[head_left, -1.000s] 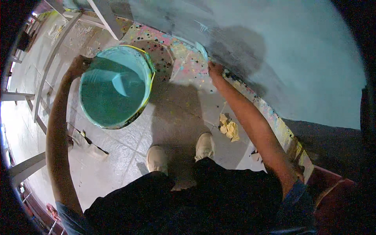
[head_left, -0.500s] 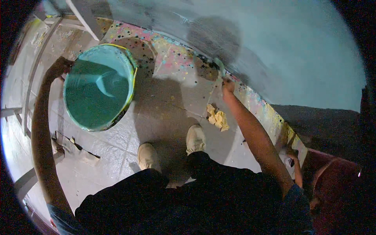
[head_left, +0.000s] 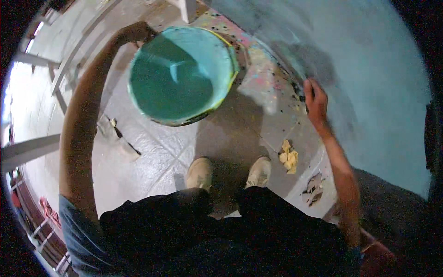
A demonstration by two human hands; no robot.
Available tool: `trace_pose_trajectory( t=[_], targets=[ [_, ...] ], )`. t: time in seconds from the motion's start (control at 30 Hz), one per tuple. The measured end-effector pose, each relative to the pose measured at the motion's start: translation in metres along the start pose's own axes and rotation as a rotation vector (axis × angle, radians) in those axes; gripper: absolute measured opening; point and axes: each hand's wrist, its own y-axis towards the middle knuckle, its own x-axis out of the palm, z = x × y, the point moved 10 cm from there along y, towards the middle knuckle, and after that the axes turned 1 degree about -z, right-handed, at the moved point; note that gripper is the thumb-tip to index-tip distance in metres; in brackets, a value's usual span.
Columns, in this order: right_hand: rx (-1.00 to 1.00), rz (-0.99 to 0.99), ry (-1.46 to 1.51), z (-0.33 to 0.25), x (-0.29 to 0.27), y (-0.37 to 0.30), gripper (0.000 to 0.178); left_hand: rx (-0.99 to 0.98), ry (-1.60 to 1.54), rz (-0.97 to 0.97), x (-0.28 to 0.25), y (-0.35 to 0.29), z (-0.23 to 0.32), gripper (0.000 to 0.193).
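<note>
A large bucket with a yellow-streaked rim holds teal paint. My left hand is closed on its far left rim. Whether the bucket's base touches the floor is hidden. At the foot of the teal wall, my right hand has its fingers curled round what looks like a slim paintbrush, mostly hidden and blurred. The hand is close to the paint-spattered strip of floor along the wall.
Crumpled yellow paper lies right of my shoes. Scraps of torn material lie near my right forearm. A torn sheet is on the tiles at left, by pale wooden bars. A white post stands beyond the bucket.
The view has shifted. The bucket has moved forward and right over the floor with my left hand. My right hand has moved along the wall's foot. Another person's hand at lower right no longer shows.
</note>
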Motion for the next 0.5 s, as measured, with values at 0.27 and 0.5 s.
trace_pose_trajectory(
  t=[0.27,0.5],
  targets=[
    [-1.069,-0.526,-0.474,-0.267,0.189,0.042,0.016,0.142,0.466,0.158,0.0,-0.024,0.004,0.037],
    [-1.026,-0.902,-0.628,-0.237,0.279,0.001,0.015,0.112,0.289,0.202,0.023,-0.071,0.056,0.037]
  ],
)
